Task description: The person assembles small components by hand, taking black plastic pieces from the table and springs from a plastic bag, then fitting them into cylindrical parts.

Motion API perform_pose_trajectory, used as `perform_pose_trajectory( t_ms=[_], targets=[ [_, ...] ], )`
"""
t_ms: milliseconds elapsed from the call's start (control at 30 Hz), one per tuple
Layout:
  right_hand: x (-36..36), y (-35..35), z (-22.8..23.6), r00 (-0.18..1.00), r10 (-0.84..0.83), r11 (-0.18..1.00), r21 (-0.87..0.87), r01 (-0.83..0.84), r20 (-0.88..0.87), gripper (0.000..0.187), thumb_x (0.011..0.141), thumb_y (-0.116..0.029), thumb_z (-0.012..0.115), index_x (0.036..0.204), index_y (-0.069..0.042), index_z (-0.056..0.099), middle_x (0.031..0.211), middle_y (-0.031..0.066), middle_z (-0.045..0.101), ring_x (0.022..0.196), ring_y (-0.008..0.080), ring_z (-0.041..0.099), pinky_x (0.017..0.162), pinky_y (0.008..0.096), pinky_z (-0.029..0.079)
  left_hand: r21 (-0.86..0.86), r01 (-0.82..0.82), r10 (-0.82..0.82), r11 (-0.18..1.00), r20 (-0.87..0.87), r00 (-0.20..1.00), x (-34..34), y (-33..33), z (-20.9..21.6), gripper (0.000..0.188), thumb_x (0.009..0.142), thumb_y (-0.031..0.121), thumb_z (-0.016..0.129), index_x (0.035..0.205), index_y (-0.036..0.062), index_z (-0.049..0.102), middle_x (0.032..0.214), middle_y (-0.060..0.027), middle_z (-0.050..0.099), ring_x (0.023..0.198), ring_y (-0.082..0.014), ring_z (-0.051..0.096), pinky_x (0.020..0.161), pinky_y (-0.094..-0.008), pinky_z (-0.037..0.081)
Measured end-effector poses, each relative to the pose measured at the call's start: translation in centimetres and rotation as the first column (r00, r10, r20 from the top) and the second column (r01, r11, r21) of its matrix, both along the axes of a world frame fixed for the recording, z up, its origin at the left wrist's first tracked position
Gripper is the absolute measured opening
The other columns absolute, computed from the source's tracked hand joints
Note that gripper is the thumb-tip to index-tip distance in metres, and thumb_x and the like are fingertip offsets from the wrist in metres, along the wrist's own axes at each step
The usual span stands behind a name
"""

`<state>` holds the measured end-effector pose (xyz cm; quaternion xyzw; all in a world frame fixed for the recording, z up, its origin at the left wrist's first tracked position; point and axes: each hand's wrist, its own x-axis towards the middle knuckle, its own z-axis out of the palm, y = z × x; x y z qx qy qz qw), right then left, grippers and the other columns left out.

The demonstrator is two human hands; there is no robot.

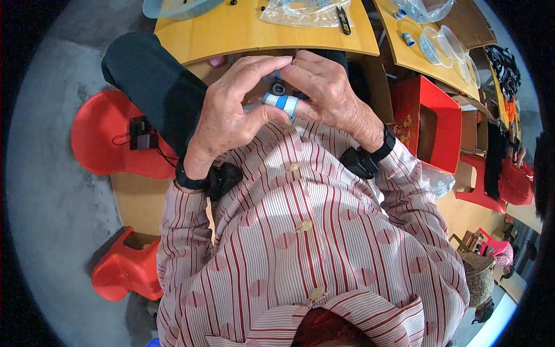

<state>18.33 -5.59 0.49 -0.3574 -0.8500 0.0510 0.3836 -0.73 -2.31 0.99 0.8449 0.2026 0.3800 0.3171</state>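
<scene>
Both my hands are raised in front of my striped shirt, their fingertips meeting at the table's near edge. My left hand curves with its index fingertip against the right fingers, its thumb tip by a small white band with a blue stripe. The band seems to sit around the right thumb. My right hand is closed, fingers bent and pressed together. Whatever the fingertips pinch is too small or hidden to make out. A small dark round piece with a pale ring shows between the hands.
On the yellow table lie black thread snips and a clear bag of small grey pieces. A red bin stands at right, near clear bowls. Red stools stand at left.
</scene>
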Motion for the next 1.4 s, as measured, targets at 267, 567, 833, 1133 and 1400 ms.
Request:
perform_pose_trajectory(
  t_ms=[267,567,833,1133,1400],
  targets=[
    [-0.3,-0.1,0.2,0.999,0.029,0.998,0.061,-0.030,0.027,0.031,0.065,-0.020,0.071,0.084,-0.002,0.055,0.067,0.0082,0.053,0.066,0.0261,0.054,0.058,0.0346,0.047,0.042,-0.004,0.004,0.999,-0.015,1.000,-0.4,0.0,0.1,0.059,0.059,0.021,0.079,0.112,0.0055,0.058,0.108,-0.0110,0.061,0.100,-0.0263,0.059,0.084,-0.0324,0.047],
    [2.8,-0.5,-0.5,0.972,-0.176,0.984,0.017,0.175,0.156,0.027,0.067,-0.016,0.070,0.088,-0.005,0.058,0.069,0.0087,0.055,0.069,0.0269,0.057,0.060,0.0360,0.049,-0.118,-0.074,0.065,0.990,-0.072,0.995,0.2,0.6,-0.4,0.060,0.067,0.009,0.074,0.121,0.0036,0.050,0.113,-0.0142,0.055,0.097,-0.0230,0.058,0.082,-0.0296,0.046],
    [15.2,-3.5,-6.6,0.709,-0.617,0.723,-0.111,0.682,0.342,0.024,0.075,-0.017,0.068,0.091,-0.003,0.057,0.070,0.0115,0.058,0.068,0.0298,0.058,0.062,0.0381,0.048,-0.426,0.004,-0.194,0.905,-0.404,0.894,-3.4,2.8,-3.5,0.043,0.074,0.004,0.066,0.116,0.0029,0.055,0.103,-0.0102,0.062,0.089,-0.0189,0.059,0.083,-0.0295,0.046],
    [21.6,-5.1,-15.8,0.541,-0.819,0.457,-0.354,0.816,0.190,0.032,0.079,-0.015,0.063,0.108,-0.005,0.055,0.078,0.0163,0.062,0.076,0.0335,0.061,0.067,0.0410,0.048,-0.470,-0.074,-0.190,0.879,-0.489,0.851,-3.8,3.3,-6.6,0.039,0.078,0.009,0.065,0.116,0.0020,0.055,0.098,-0.0129,0.063,0.087,-0.0173,0.060,0.081,-0.0289,0.047],
    [14.1,-4.6,-12.6,0.742,-0.664,0.645,-0.437,0.627,0.086,0.022,0.082,-0.008,0.054,0.102,-0.003,0.061,0.097,0.0182,0.063,0.091,0.0327,0.060,0.079,0.0382,0.048,-0.394,-0.061,-0.155,0.917,-0.493,0.856,-3.8,2.9,-8.1,0.038,0.076,0.014,0.067,0.109,-0.0007,0.055,0.092,-0.0191,0.061,0.083,-0.0288,0.060,0.075,-0.0351,0.048]
  ],
)
